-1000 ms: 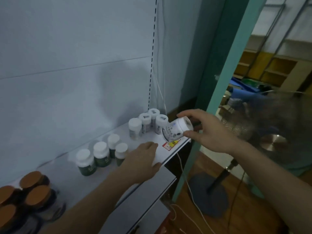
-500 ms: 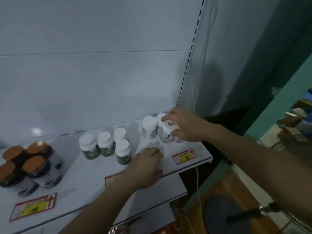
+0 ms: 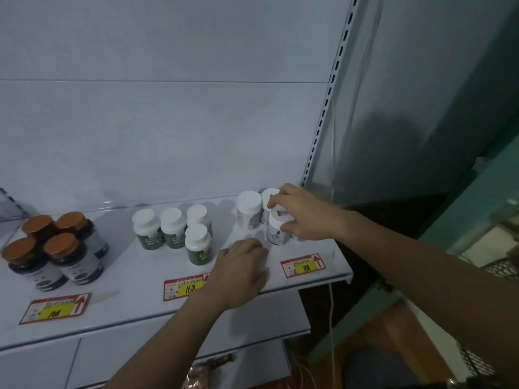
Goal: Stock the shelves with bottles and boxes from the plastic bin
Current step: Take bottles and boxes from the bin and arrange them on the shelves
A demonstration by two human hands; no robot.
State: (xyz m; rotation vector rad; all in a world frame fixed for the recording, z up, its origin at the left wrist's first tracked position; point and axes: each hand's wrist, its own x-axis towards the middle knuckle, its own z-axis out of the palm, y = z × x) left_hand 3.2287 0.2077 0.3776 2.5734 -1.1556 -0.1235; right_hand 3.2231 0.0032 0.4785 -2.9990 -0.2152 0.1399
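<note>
Head view: we saw several bottles already on the shelf (image 3: 134,290).
Right hand (image 3: 306,214): gripped a white bottle (image 3: 276,230), nearly placed.
Left hand (image 3: 238,273): rested flat, holding nothing.
Left: bin unseen, we couldn't tell.

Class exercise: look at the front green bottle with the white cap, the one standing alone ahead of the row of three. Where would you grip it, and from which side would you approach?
Probably grip the front green bottle round its white cap, coming from above and the shelf's front edge. It stands upright, the cap is its topmost part, and three green bottles crowd close behind it.
</note>
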